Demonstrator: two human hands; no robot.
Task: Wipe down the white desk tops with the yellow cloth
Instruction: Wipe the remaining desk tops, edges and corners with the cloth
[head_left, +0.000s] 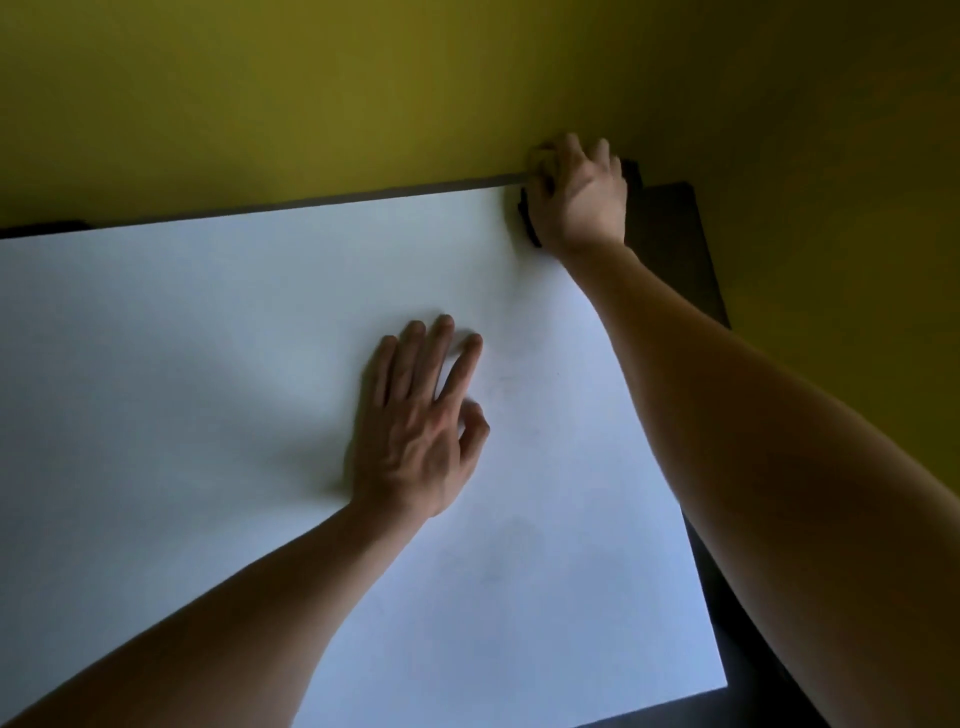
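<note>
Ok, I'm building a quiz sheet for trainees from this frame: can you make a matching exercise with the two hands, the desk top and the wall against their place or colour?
Things:
1. left hand
2. right hand
3. desk top
4. wall

Place or colour:
A. on a dark thing at the far right corner of the desk top
B. yellow-green
C. flat on the desk top, near its middle
D. white

Pairs: 1-C, 2-A, 3-D, 4-B

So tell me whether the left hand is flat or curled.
Flat: the left hand rests palm-down on the white desk top, fingers straight, holding nothing.
</note>
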